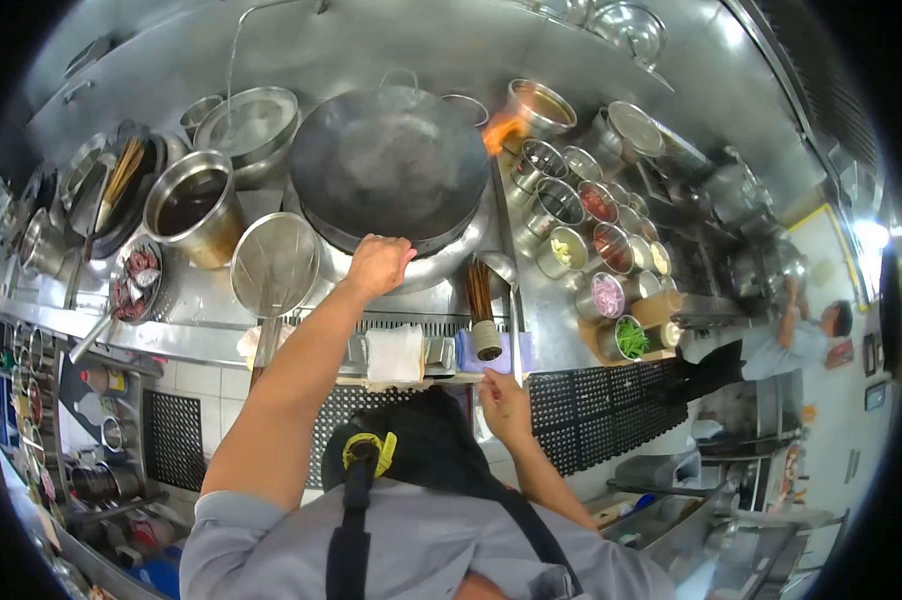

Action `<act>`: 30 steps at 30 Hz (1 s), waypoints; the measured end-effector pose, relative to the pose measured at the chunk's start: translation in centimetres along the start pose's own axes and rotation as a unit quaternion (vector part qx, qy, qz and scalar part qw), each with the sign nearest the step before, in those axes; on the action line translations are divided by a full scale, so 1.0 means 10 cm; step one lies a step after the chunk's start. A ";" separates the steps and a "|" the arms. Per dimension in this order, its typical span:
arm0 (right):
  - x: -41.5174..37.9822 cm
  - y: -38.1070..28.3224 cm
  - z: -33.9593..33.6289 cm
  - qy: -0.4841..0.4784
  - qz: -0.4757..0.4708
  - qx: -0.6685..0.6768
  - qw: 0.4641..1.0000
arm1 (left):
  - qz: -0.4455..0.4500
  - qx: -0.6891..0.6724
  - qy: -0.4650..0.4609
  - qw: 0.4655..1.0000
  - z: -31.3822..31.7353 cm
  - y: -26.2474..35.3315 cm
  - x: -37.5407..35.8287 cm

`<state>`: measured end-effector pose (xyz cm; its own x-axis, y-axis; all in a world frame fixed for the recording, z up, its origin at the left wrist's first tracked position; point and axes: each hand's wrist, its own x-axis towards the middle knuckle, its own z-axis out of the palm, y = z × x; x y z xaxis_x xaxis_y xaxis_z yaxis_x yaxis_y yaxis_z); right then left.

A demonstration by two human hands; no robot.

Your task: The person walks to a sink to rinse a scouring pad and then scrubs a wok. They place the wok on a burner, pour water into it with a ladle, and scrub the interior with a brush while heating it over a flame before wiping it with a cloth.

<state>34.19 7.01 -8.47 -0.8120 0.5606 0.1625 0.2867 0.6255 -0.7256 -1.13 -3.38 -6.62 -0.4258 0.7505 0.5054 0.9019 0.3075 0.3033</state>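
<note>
A large dark wok (391,170) with steam or haze over it sits on the stove. My left hand (379,265) is closed at the wok's near edge; the part it grips is covered by the fingers. At the counter's front edge, my right hand (504,405) has its fingers curled, and whatever is in them is hidden. Just above that hand lie a folded purple cloth (519,352) and a long-handled ladle (499,266). A bamboo wok brush (483,310) rests beside the ladle. Left of my forearm is a round mesh strainer (275,265), its handle toward me.
Flame (503,130) rises right of the wok beside a metal pot (541,105). Several ingredient tins, one with green vegetables (631,338), stand at right. A pot of dark liquid (193,205) and a water-filled basin (249,122) are at left. Another person (781,345) stands far right.
</note>
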 end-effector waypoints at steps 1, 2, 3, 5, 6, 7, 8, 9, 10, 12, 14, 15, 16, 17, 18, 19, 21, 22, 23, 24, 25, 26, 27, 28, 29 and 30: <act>0.01 -0.11 0.03 -0.023 0.000 -0.010 1.000 | -0.015 0.019 -0.001 1.000 0.12 -0.02 0.00; 0.07 -0.19 0.07 -0.044 -0.004 -0.018 0.999 | -0.028 0.042 -0.001 0.999 0.21 -0.06 0.02; 0.09 -0.19 0.11 -0.051 -0.029 -0.006 0.998 | -0.058 0.067 -0.048 0.995 0.16 0.00 0.05; 0.13 -0.22 0.18 -0.061 -0.029 0.012 0.998 | -0.062 0.054 -0.043 0.996 0.20 -0.04 0.07; 0.13 -0.26 0.16 -0.070 -0.026 0.020 0.997 | -0.068 0.047 -0.043 0.996 0.22 -0.03 0.04; 0.17 -0.31 0.14 -0.074 -0.041 -0.001 0.996 | -0.075 0.055 -0.073 0.993 0.22 -0.04 0.05; 0.22 -0.31 0.17 -0.076 -0.052 0.000 0.996 | -0.073 0.060 -0.063 0.994 0.21 -0.04 0.05; 0.24 -0.28 0.17 -0.080 -0.060 0.002 0.995 | -0.076 0.050 -0.061 0.994 0.19 -0.03 0.04; 0.28 -0.24 0.18 -0.084 -0.069 0.004 0.994 | -0.079 0.041 -0.059 0.994 0.19 -0.04 0.04; 0.40 -0.35 0.11 -0.106 -0.062 -0.012 0.992 | -0.076 0.041 -0.058 0.995 0.21 -0.04 0.05; 0.48 -0.38 0.11 -0.096 -0.052 0.015 0.994 | -0.067 0.045 -0.055 0.995 0.19 0.01 0.05; 0.51 -0.41 0.09 -0.090 -0.060 0.024 0.994 | -0.062 0.049 -0.051 0.996 0.12 0.12 0.06; 0.54 -0.43 0.08 -0.082 -0.068 0.034 0.994 | -0.056 0.054 -0.046 0.996 0.01 0.21 0.11; 0.54 -0.45 0.09 -0.073 -0.071 0.046 0.994 | -0.060 0.054 -0.050 0.995 -0.09 0.29 0.14; 0.54 -0.48 0.10 -0.085 -0.055 0.043 0.994 | -0.061 0.058 -0.040 0.996 -0.10 0.32 0.15; 0.55 -0.50 0.09 -0.098 -0.035 0.037 0.994 | -0.063 0.059 -0.033 0.996 -0.07 0.35 0.15; 0.58 -0.47 0.13 -0.097 -0.075 0.036 0.992 | -0.077 0.053 -0.004 0.996 -0.04 0.38 0.14; 0.58 -0.46 0.14 -0.099 -0.080 0.042 0.991 | -0.077 0.053 0.003 0.996 -0.03 0.37 0.14; 0.57 -0.47 0.16 -0.101 -0.083 0.048 0.990 | -0.078 0.053 0.008 0.996 -0.01 0.36 0.13; 0.55 -0.50 0.17 -0.104 -0.085 0.054 0.989 | -0.079 0.052 0.012 0.995 -0.03 0.37 0.11; 0.54 -0.53 0.17 -0.109 -0.083 0.042 0.990 | -0.087 0.054 0.006 0.995 -0.06 0.38 0.10; 0.52 -0.56 0.18 -0.113 -0.081 0.032 0.990 | -0.095 0.057 -0.002 0.994 -0.08 0.39 0.09; 0.50 -0.58 0.19 -0.116 -0.077 0.022 0.990 | -0.101 0.060 -0.010 0.993 -0.11 0.40 0.08; 0.48 -0.56 0.20 -0.126 -0.075 0.022 0.989 | -0.093 0.054 -0.003 0.994 -0.14 0.37 0.06; 0.46 -0.53 0.22 -0.133 -0.072 0.022 0.988 | -0.083 0.048 0.003 0.995 -0.18 0.33 0.03; 0.44 -0.50 0.22 -0.138 -0.067 0.021 0.988 | -0.070 0.040 0.009 0.997 -0.21 0.28 0.01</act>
<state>28.03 5.11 -5.60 -0.9508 0.3007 0.0749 0.1497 0.6574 -0.7385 1.23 -3.69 -4.06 -0.5488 0.6862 0.4775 0.8360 0.4551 0.3067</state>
